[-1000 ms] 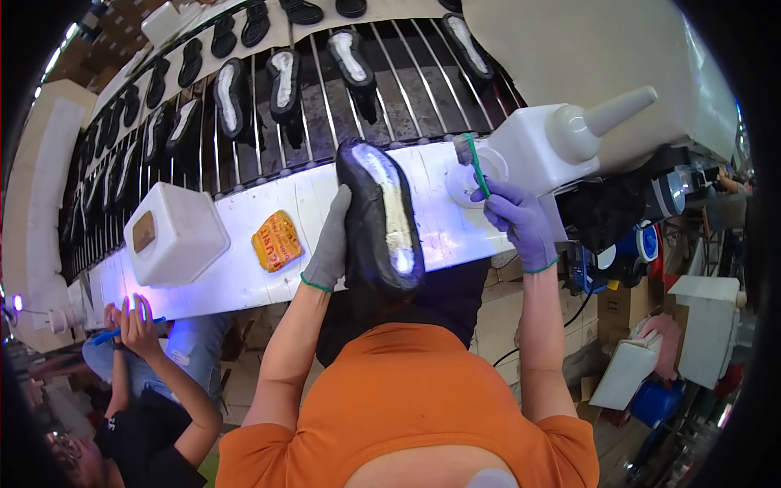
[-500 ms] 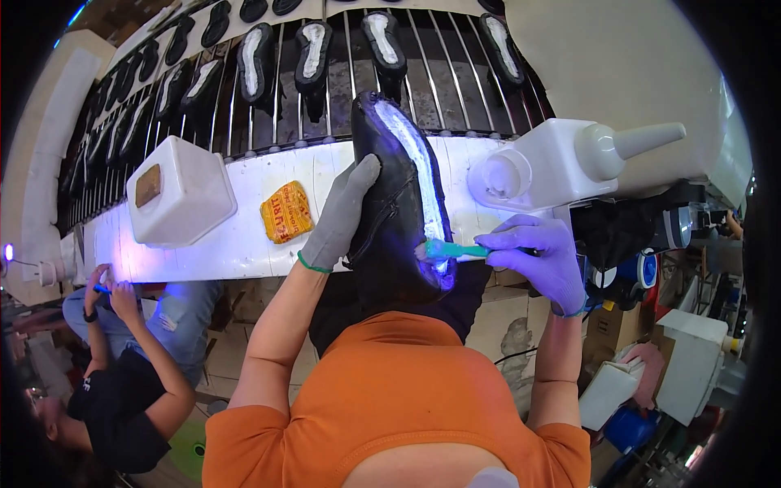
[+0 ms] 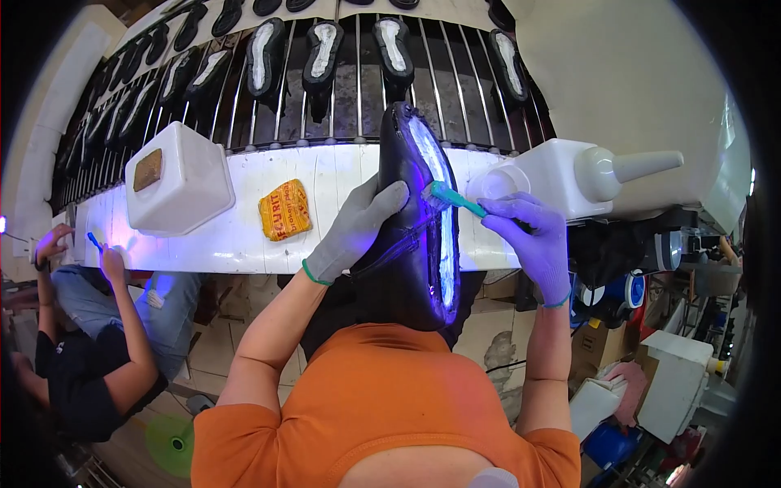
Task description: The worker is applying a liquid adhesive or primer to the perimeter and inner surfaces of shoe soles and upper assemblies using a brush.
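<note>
A black shoe upper (image 3: pixel 400 244) is held up in front of me, its pale, glowing underside turned toward the right. My left hand (image 3: pixel 358 224), in a grey glove, grips its left side with the thumb across the leather. Gloved too, my right hand (image 3: pixel 530 236) pinches the handle of a green brush (image 3: pixel 457 198). The brush's bristles touch the shoe's edge about midway along it. Right behind the right hand stands a small translucent cup (image 3: pixel 504 182), beside a white bottle with a long nozzle (image 3: pixel 598 172).
A rack of metal bars (image 3: pixel 350 98) holds several black shoes with white undersides beyond the white table (image 3: pixel 244 244). On the table are a yellow-orange packet (image 3: pixel 285 210) and a white container (image 3: pixel 177 183). At left, a co-worker's hand (image 3: pixel 112 264) holds a blue brush.
The brush has moved from the shoe's near end up to about its middle. My left hand has shifted right with the shoe, which has turned more onto its side and come nearer.
</note>
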`<state>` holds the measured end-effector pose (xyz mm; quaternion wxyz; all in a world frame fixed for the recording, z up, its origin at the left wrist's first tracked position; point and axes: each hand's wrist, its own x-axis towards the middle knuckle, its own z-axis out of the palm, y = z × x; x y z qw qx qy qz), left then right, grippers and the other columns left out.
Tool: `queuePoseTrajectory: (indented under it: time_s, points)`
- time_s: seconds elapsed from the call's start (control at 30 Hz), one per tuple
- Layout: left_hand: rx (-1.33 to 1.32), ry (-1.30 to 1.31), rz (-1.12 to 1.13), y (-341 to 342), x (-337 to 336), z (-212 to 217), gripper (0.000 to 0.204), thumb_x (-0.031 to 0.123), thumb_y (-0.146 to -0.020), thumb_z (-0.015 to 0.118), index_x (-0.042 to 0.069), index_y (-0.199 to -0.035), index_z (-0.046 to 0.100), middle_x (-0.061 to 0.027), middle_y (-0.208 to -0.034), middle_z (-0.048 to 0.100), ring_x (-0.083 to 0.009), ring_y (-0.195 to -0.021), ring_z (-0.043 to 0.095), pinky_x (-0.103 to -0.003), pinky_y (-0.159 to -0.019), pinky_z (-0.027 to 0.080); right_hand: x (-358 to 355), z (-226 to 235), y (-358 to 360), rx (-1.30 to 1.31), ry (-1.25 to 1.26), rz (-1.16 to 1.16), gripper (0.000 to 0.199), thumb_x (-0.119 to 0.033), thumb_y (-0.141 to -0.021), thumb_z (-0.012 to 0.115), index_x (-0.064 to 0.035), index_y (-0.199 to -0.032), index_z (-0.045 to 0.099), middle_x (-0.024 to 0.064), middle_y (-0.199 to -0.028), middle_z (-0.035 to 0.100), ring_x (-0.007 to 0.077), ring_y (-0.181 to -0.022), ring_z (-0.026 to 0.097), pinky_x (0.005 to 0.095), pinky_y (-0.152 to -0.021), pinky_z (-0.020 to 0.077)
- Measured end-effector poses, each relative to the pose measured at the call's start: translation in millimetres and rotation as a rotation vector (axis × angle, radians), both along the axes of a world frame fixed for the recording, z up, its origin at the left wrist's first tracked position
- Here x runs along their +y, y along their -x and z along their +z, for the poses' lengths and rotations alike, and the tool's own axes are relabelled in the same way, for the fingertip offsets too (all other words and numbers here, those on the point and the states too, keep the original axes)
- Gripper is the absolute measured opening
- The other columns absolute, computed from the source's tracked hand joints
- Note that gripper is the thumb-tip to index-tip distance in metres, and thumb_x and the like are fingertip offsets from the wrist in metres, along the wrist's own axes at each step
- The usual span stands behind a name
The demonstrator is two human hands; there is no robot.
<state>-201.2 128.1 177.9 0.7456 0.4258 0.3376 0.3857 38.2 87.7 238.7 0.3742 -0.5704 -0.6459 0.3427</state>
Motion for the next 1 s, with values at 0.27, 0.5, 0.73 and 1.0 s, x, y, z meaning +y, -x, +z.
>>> queuePoseTrajectory:
  time_s: [0.27, 0.5, 0.73, 1.0]
  points:
    - [0.048, -0.073, -0.157, 4.0, 1.1, 5.1, 0.055, 0.044, -0.091, 0.058, -0.003, -0.121, 0.051, -0.0044, -0.092, 0.059, -0.0096, -0.082, 0.054, -0.026, -0.078, 0.045, 18.8, -0.7, 2.7, -0.021, -0.061, -0.012, 0.022, -0.007, -0.079, 0.072, -0.0027, -0.100, 0.073, 0.0055, -0.081, 0.067, 0.0089, -0.070, 0.056, 0.0239, -0.064, 0.0438]
    - [0.229, -0.194, -0.092, 0.1, -4.5, -1.3, 0.060, 0.044, -0.089, 0.062, -0.003, -0.124, 0.050, -0.0081, -0.101, 0.063, -0.0143, -0.092, 0.059, -0.030, -0.086, 0.046, 37.5, 1.0, 2.4, -0.011, -0.030, -0.035, 0.019, -0.008, -0.080, 0.072, -0.0036, -0.098, 0.074, 0.0029, -0.079, 0.067, 0.0058, -0.067, 0.053, 0.0214, -0.059, 0.0394]
    - [0.176, -0.194, -0.096, -7.4, -4.1, 1.3, 0.056, 0.044, -0.089, 0.062, -0.002, -0.120, 0.053, -0.0070, -0.099, 0.063, -0.0129, -0.089, 0.058, -0.029, -0.084, 0.046, 66.9, -1.6, -14.7, 0.018, -0.040, -0.040, 0.020, -0.010, -0.081, 0.071, -0.0026, -0.099, 0.073, 0.0028, -0.081, 0.068, 0.0038, -0.066, 0.051, 0.0208, -0.059, 0.0380]
    - [-0.051, 0.010, -0.148, -4.6, 0.8, -5.3, 0.050, 0.047, -0.089, 0.061, 0.001, -0.109, 0.053, -0.0007, -0.088, 0.055, -0.0067, -0.077, 0.052, -0.023, -0.072, 0.044, 63.1, 10.9, -30.7, -0.074, 0.100, 0.280, 0.019, -0.001, -0.077, 0.072, 0.0000, -0.096, 0.073, 0.0059, -0.081, 0.068, 0.0090, -0.073, 0.060, 0.0218, -0.067, 0.0449]
